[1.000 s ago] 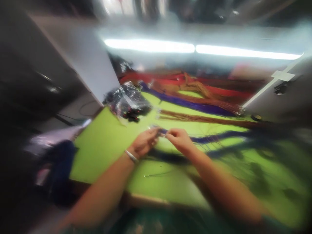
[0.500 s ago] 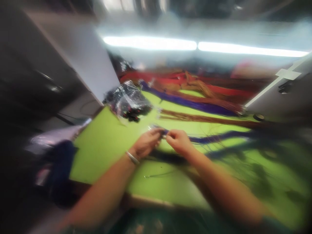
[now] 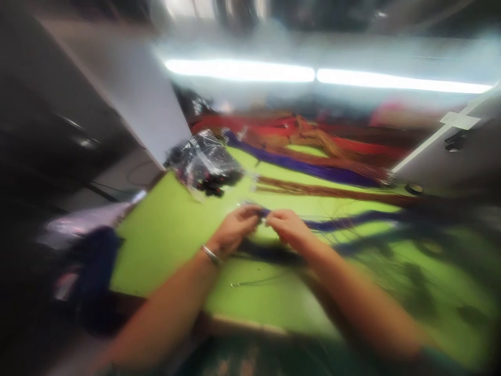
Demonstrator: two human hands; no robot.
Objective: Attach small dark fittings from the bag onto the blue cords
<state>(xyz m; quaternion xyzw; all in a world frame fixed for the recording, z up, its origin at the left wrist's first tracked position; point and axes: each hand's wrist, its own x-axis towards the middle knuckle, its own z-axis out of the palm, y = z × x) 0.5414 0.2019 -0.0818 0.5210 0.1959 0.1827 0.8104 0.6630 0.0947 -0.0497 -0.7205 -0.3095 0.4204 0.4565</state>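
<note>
Purple wire bundle (image 3: 344, 222) | left hand (image 3: 234, 231), right hand (image 3: 290, 230) still pinching end

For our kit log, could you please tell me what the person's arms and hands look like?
Both forearms are bare, with no gloves on the left hand or right hand. A slim silver-coloured bangle circles the left wrist. A teal edge, perhaps a sleeve, shows blurred by the right elbow.

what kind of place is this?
Likely a wiring workbench: bundles of coloured wires across a green table, a clear bag of small parts, strip lights overhead, left hand and right hand pinching a blue wire.
</note>
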